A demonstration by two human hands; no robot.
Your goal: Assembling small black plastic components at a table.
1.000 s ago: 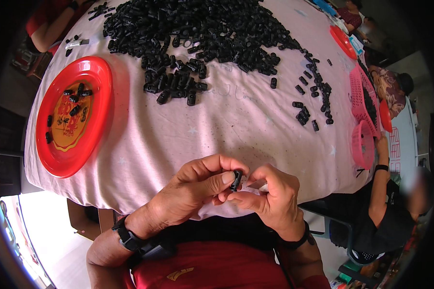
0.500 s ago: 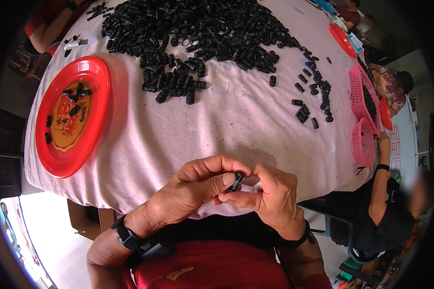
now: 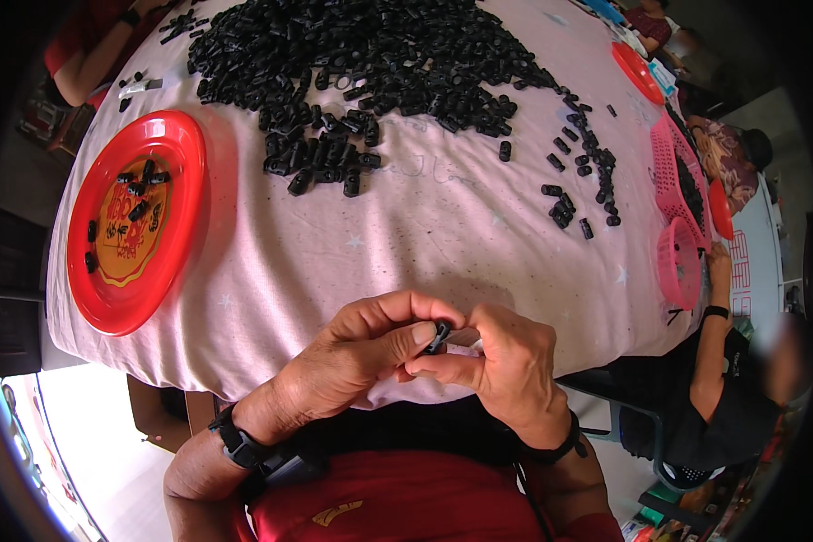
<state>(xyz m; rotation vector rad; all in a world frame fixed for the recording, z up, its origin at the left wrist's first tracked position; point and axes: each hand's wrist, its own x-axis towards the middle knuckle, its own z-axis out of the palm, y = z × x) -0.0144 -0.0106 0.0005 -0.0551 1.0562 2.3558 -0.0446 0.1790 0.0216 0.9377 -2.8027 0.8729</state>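
Observation:
Above the table's near edge, my left hand (image 3: pixel 370 348) pinches a small black plastic cord lock (image 3: pixel 439 337) between thumb and index finger. My right hand (image 3: pixel 515 361) meets it from the other side, its thumb against the lower end of the piece and its fingers curled. Part of the cord lock is covered by the fingertips. A big heap of similar black cord locks (image 3: pixel 361 63) covers the far part of the table. To my left, a red oval tray (image 3: pixel 182 172) holds several more of them.
A pink cloth with creases (image 3: pixel 334 262) covers the table. Loose cord locks (image 3: pixel 560 210) lie at the right, near a pink basket (image 3: pixel 667 167) and a round pink container (image 3: pixel 668 280). Co-workers sit around; one person's arm (image 3: pixel 715 339) reaches in at the right edge.
Both hands stay nearly in place, with the cord lock tilted slightly between the fingers. The view has shifted a little.

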